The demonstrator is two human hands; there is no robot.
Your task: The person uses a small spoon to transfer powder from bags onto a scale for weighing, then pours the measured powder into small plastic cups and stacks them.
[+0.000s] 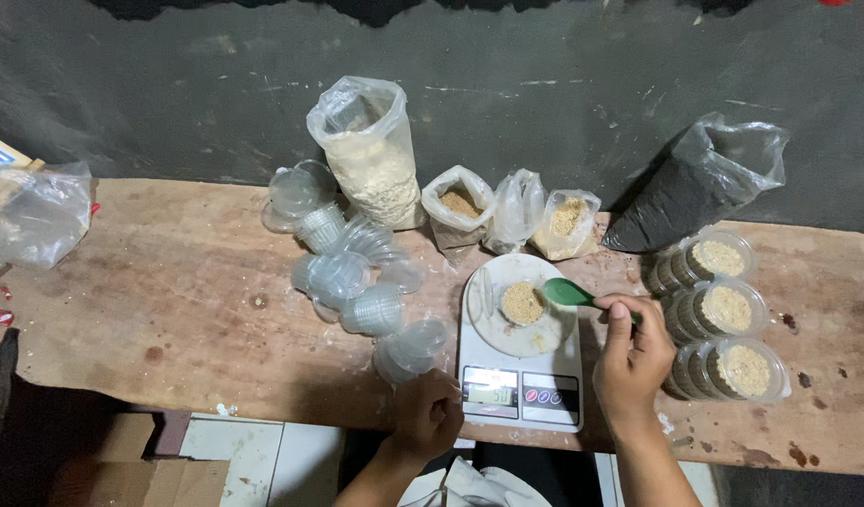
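Two hands work at a white kitchen scale (521,361) set near the front edge of a worn wooden table (169,310). The right hand (632,361) grips the handle of a green spoon (570,293), whose bowl hovers at the rim of a small clear cup (523,302) of tan granules standing on the scale's round platform. The left hand (430,413) rests curled at the table edge, just beside the scale's display; whether it holds anything cannot be told. Left of the scale lies a loose heap of empty clear cups (352,272). Behind the scale stand several plastic bags of pale powders (371,155) and a bag of dark material (699,183). Right of the scale lie three stacks of filled cups (727,310).
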